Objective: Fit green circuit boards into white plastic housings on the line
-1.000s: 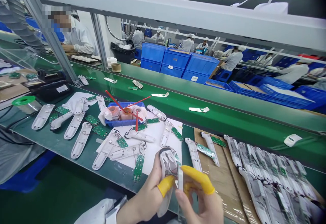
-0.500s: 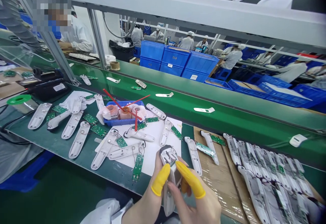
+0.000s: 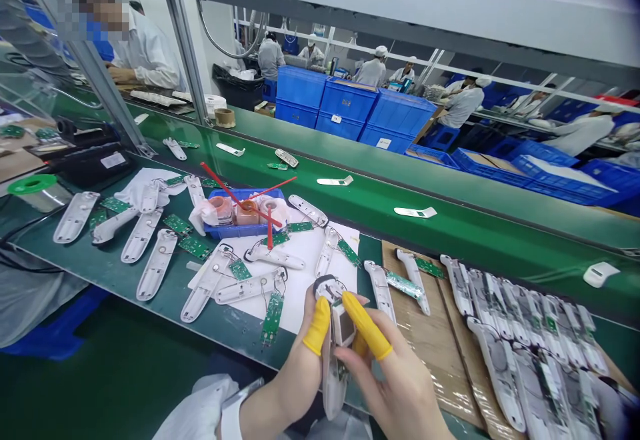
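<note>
Yellow finger cots [image 3: 317, 327] cap fingers on the left hand [image 3: 293, 380] and right hand [image 3: 395, 387], both closed around a white plastic device housing [image 3: 333, 390] held upright between them, with a small square part [image 3: 344, 325] showing near its top. Just beyond lie loose housings [image 3: 380, 290], green circuit boards [image 3: 273, 318] and a sheet of white paper [image 3: 300, 273] on the green surface [image 3: 115, 287]. To the right, wired housings [image 3: 500, 373] line a cardboard sheet [image 3: 425, 360], and farther off a blue tray [image 3: 240, 230] holds tape rolls [image 3: 221, 210].
</note>
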The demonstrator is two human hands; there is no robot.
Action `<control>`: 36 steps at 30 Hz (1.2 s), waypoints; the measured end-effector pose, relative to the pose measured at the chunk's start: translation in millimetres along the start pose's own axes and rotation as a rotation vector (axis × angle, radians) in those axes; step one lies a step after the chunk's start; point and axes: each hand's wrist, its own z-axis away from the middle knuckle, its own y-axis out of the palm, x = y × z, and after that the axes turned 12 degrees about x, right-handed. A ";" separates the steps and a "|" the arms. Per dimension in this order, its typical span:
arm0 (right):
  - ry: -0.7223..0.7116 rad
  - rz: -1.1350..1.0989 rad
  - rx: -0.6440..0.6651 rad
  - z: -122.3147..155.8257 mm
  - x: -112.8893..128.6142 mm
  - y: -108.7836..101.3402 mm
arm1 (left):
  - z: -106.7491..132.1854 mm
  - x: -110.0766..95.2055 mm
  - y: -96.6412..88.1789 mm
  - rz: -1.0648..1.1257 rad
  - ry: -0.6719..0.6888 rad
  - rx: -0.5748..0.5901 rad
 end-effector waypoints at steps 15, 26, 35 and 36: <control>-0.109 0.212 -0.023 0.0 -6.7 -16.6 | -1.7 -1.8 15.1 0.074 -0.098 -0.145; -0.119 0.269 0.088 -5.5 -4.9 -29.3 | -3.9 -9.9 29.9 0.053 -0.241 -0.188; -0.020 0.060 -0.141 1.1 1.0 -33.0 | -1.2 -17.6 30.1 -0.239 -0.187 -0.136; -0.032 0.015 -0.143 3.8 1.3 -36.8 | -2.0 -19.5 31.3 -0.255 -0.198 -0.104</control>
